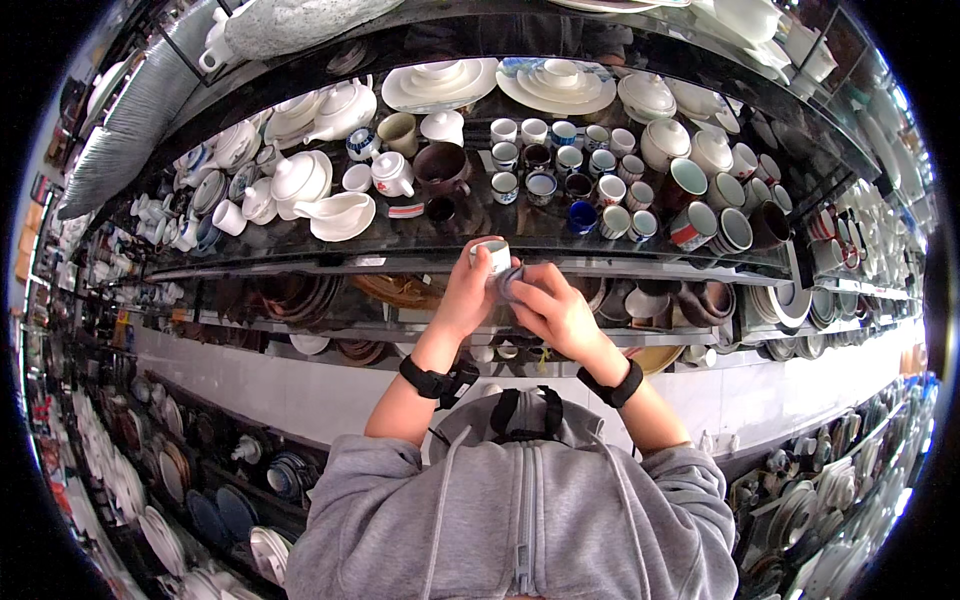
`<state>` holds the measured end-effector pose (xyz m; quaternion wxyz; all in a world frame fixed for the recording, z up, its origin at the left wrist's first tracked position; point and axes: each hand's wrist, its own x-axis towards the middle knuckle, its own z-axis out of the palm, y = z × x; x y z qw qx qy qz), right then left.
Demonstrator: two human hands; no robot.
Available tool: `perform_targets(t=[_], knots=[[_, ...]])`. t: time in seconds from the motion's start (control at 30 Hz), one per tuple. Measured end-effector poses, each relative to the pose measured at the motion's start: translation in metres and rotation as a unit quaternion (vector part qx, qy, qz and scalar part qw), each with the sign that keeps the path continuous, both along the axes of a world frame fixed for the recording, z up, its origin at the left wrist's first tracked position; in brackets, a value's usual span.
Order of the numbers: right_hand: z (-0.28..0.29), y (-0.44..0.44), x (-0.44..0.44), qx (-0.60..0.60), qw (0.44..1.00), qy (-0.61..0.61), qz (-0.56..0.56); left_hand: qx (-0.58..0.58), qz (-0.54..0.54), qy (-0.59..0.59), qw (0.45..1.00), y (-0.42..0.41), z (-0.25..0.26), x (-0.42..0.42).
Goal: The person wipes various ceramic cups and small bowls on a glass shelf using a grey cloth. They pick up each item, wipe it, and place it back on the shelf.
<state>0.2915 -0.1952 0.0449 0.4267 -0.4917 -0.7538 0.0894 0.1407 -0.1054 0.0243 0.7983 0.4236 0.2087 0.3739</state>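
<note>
My left hand [466, 289] holds a small white ceramic cup [492, 255] with a faint pattern on its side, its mouth tilted up. In my right hand [551, 309] a grey cloth [510, 283] is pinched against the cup's lower side. Both hands are just in front of the front edge of a dark display shelf. Behind them, small patterned cups stand in rows, among them a cobalt-blue cup [582, 217] and a blue-rimmed cup [541, 187]. A dark brown mug [442, 169] and a black cup [440, 211] stand to the left of these rows.
White teapots [300, 180], a sauce boat [335, 214] and stacked plates [439, 82] fill the shelf's left and back. Larger mugs [693, 225] crowd its right end. A lower shelf [517, 334] bears brown bowls [706, 301]. An upper shelf overhangs the back. More shelved crockery stands behind me.
</note>
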Motion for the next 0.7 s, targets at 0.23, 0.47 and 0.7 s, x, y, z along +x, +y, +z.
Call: perform_targets(t=[0.23, 0.47, 0.7], knots=[[0.016, 0.015, -0.008, 0.041, 0.995, 0.092, -0.025, -0.004, -0.010, -0.031, 0.999, 0.001, 0.001, 0.002], [0.001, 0.008, -0.004, 0.049, 0.993, 0.108, -0.020, -0.001, -0.002, -0.038, 0.999, 0.002, 0.003, -0.002], [0.010, 0.014, -0.014, 0.035, 0.991, 0.123, -0.051, -0.016, -0.020, -0.054, 0.998, -0.008, 0.007, 0.002]])
